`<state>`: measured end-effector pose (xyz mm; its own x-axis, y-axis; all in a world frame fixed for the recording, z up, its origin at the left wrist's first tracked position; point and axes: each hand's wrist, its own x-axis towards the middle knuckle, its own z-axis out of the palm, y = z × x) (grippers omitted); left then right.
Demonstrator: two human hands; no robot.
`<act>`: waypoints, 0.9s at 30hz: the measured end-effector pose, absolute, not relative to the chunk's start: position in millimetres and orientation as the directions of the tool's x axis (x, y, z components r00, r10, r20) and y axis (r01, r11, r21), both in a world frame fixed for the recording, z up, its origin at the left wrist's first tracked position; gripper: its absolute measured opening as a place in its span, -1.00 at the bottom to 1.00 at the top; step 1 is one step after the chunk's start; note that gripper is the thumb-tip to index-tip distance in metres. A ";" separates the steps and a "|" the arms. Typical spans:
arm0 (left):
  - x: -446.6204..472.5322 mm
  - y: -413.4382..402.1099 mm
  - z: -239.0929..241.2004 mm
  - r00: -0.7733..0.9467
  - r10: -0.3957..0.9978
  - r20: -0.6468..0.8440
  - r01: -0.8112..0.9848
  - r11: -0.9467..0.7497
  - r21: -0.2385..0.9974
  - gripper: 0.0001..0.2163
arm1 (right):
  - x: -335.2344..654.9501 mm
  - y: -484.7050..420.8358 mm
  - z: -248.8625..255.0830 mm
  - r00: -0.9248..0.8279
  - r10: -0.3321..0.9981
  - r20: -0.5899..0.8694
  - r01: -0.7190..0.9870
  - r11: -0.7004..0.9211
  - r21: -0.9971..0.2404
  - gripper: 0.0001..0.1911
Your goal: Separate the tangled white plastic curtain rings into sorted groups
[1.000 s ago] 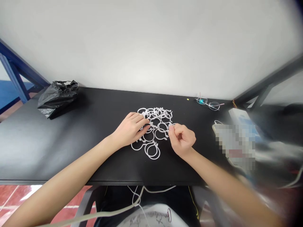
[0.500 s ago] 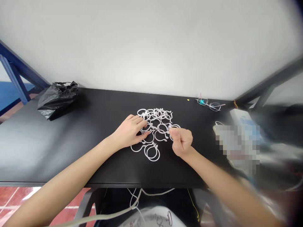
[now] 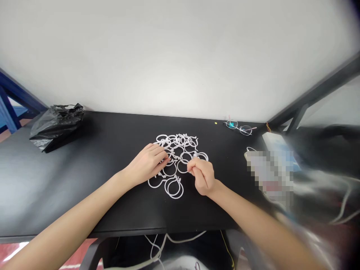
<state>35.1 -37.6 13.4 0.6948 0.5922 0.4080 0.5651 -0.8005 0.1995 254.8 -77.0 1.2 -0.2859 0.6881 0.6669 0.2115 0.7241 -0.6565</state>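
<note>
A loose pile of thin white rings [image 3: 174, 189], with small clasp-like ends, lies on the black table [image 3: 120, 213]. My left hand [image 3: 147, 161] rests at the pile's left side, its thumb and fingertips drawn together on a white ring; the fingers cover part of it. At the pile's right side, my right hand [image 3: 203, 174] is closed in a pinch on the edge of a white ring. The curled fingers hide where this ring is gripped. Several rings overlap between and behind both hands.
A crumpled black plastic bag [image 3: 59, 125] sits at the back left. Eyeglasses [image 3: 239, 127] lie near the wall, with a tiny yellow bit [image 3: 216, 123] beside them. Right of my right arm are a white box [image 3: 277, 144] and a partly pixelated item. Cables [image 3: 185, 240] hang below the front edge.
My right hand has moved left and inward, over a ring nearer the middle of the pile. My left thumb and fingertips have come closer together. The whole view has shifted slightly.
</note>
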 end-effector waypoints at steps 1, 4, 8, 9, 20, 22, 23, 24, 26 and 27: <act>35.5 -38.4 14.6 0.678 0.600 0.424 0.559 -0.796 0.232 -0.79 | 254.8 -76.9 1.0 -0.280 0.679 0.678 0.221 0.733 -0.643 -0.71; 37.4 -42.2 20.3 0.614 0.642 0.458 0.508 -0.766 0.392 -0.82 | 255.2 -75.9 -0.3 -0.260 0.662 0.702 0.232 0.749 -0.620 -0.71; 40.6 -47.2 27.9 0.439 0.808 0.393 0.363 -0.560 0.745 -0.74 | 255.8 -73.2 -2.7 -0.311 0.595 0.741 0.162 0.801 -0.576 -0.73; 41.2 -47.4 28.9 0.389 0.853 0.348 0.295 -0.473 0.830 -0.72 | 255.8 -72.7 -3.0 -0.339 0.576 0.744 0.146 0.813 -0.564 -0.74; 40.3 -39.6 35.5 0.295 0.955 0.031 -0.313 0.066 0.947 -0.58 | 250.2 -79.2 7.1 -0.390 0.514 0.764 0.033 0.837 -0.546 -0.73; 40.2 -41.7 36.9 0.318 0.948 0.029 -0.325 0.081 0.942 -0.55 | 249.1 -80.5 6.7 -0.356 0.537 0.765 0.068 0.831 -0.552 -0.72; 40.1 -42.8 37.6 0.334 0.942 0.022 -0.331 0.095 0.939 -0.54 | 248.8 -81.0 6.0 -0.324 0.551 0.769 0.085 0.827 -0.556 -0.71; 40.0 -43.8 38.2 0.351 0.936 0.009 -0.338 0.117 0.934 -0.54 | 248.7 -81.2 5.0 -0.287 0.567 0.772 0.098 0.819 -0.565 -0.70; 40.1 -45.3 39.4 0.377 0.926 -0.024 -0.360 0.170 0.917 -0.54 | 248.8 -81.0 3.5 -0.222 0.609 0.762 0.110 0.792 -0.601 -0.69; 40.2 -45.8 40.0 0.384 0.923 -0.037 -0.374 0.192 0.907 -0.54 | 249.1 -80.6 3.2 -0.202 0.630 0.750 0.116 0.776 -0.620 -0.69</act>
<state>40.2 -45.8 40.0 0.3836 0.9227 -0.0373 -0.3741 0.1923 0.9072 249.1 -80.6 3.2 -0.2021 0.6298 0.7500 0.1158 0.7758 -0.6202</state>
